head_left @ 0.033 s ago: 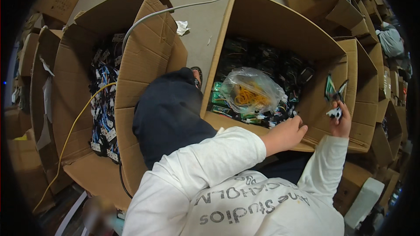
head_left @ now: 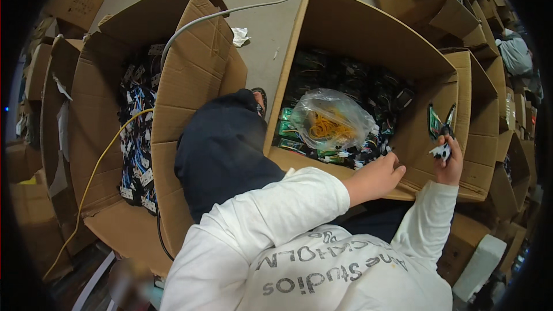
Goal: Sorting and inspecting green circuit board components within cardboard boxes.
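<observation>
My right hand (head_left: 449, 164) is raised at the right side of a cardboard box (head_left: 374, 17), its fingers closed round a green circuit board (head_left: 434, 121) with dark wires and white connectors (head_left: 441, 151). Over the box's near edge lies my left hand (head_left: 377, 178), fingers curled together; their tips are partly hidden, so what they grip cannot be made out. Inside the box are dark and green circuit boards (head_left: 288, 129) with wires. A clear plastic bag (head_left: 305, 103) of yellow rubber bands (head_left: 331, 126) rests on them.
To the left, another open carton (head_left: 190, 75) holds many wired boards (head_left: 138, 138). A grey cable (head_left: 247, 7) crosses above it, and a yellow cable (head_left: 95, 181) hangs over its side. My knee (head_left: 222, 144) is between the boxes. More cartons (head_left: 423, 11) crowd both sides.
The circuit board and its dark wires in my right hand have tilted slightly, with the wires now more spread. My left hand has stayed almost in place.
</observation>
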Available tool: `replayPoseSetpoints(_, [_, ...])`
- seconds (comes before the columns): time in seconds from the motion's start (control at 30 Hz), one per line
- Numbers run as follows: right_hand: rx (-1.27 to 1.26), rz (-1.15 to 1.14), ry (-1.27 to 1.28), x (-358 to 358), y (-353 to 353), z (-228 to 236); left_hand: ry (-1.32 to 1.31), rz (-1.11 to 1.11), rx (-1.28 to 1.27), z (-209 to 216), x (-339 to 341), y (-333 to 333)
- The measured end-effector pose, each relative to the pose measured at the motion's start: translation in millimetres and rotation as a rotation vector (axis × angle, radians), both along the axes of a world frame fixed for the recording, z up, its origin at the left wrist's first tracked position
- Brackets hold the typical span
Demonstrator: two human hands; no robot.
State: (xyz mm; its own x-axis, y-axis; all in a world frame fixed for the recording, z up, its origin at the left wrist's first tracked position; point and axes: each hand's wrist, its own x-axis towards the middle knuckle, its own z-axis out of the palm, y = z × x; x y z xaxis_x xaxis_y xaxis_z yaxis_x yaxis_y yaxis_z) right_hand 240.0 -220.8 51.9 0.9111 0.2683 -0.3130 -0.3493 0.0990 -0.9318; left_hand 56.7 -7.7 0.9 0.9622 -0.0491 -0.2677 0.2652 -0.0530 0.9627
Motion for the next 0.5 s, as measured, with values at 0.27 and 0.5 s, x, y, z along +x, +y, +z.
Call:
replayPoseSetpoints(0.27, [-0.187, 0.466, -0.276, -87.2, 80.2, 1.6, -0.028, 0.526, -0.69, 8.4, 30.6, 13.9])
replayPoseSetpoints(0.5, [-0.5, 0.937, -0.28, -97.1, 81.7, -17.1, 0.155, 0.531, -0.969, 31.0, 29.5, 42.2])
